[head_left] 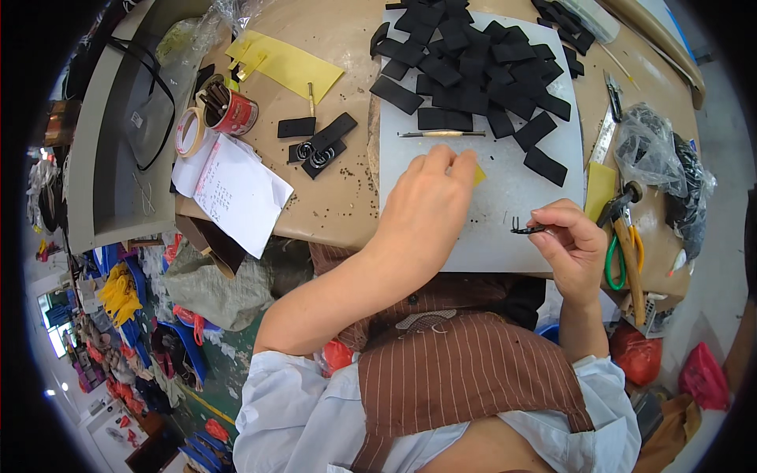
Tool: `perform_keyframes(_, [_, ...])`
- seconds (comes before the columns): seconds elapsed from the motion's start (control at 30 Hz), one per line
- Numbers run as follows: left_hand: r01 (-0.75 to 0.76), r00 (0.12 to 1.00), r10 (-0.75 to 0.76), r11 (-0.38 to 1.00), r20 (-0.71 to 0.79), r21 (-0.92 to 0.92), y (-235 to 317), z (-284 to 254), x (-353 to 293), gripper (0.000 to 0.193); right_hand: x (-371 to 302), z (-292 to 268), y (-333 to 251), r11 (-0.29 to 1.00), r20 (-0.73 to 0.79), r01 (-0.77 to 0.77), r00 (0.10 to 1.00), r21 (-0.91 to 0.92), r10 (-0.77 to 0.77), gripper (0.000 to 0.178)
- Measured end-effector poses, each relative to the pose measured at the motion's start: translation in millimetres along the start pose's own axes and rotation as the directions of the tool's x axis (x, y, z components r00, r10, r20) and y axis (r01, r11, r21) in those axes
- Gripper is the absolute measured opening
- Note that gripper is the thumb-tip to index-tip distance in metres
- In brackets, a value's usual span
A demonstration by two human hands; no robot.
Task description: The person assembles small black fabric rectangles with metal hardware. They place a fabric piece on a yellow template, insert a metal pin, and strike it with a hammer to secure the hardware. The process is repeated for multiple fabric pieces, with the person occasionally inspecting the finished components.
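Observation:
My left hand (430, 193) is over the white board (505, 256), back upward, fingers bent down with their tips hidden. A yellow piece (479, 175) peeks out beside its fingers; whether they grip it I cannot tell. Just beyond lies a slim tool with a pale handle and metal ends (441, 134). My right hand (574, 244) is closed, pinching a small black piece with two thin upright prongs (523, 229) above the board's near right part. A large heap of black rectangular strap pieces (473, 71) covers the far part of the board.
Left on the brown table: black pieces with metal rings (319, 150), a yellow sheet (292, 67), a red tin of tools (235, 114), a tape roll (189, 132) and an open notebook (236, 189). At right, a hammer (628, 260), green-and-orange-handled scissors (615, 264) and plastic bags (650, 150).

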State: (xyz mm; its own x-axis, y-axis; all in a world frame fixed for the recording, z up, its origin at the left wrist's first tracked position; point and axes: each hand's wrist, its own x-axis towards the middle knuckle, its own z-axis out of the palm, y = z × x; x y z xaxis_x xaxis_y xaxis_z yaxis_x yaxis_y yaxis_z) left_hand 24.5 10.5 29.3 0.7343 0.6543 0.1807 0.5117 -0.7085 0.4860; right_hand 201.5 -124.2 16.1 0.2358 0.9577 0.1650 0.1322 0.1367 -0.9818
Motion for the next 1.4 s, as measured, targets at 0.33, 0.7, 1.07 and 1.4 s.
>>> perform_keyframes(0.33, [0.422,0.896,-0.258,0.248,0.361,-0.872,13.9,-5.7,-11.3,0.022,2.1,13.8,-10.2,0.979,0.018,0.054,0.998,0.196,-0.059,0.026])
perform_keyframes(0.7, [0.302,0.952,-0.15,0.6,0.266,-0.741,22.9,-21.7,-27.8,0.033,8.6,16.3,-15.1,0.996,0.026,0.078,0.996,0.043,-0.08,0.028])
perform_keyframes(1.07, [0.144,0.989,-0.065,0.616,0.132,-0.774,17.8,-5.7,-40.2,0.06,7.5,19.6,-14.0,0.999,0.069,-0.001,0.998,0.053,-0.003,0.024])
perform_keyframes(1.4, [0.079,0.994,0.005,0.643,0.107,-0.762,13.1,6.5,-47.0,0.058,-0.4,23.5,-15.0,0.98,0.056,-0.089,0.995,0.18,0.08,0.02])
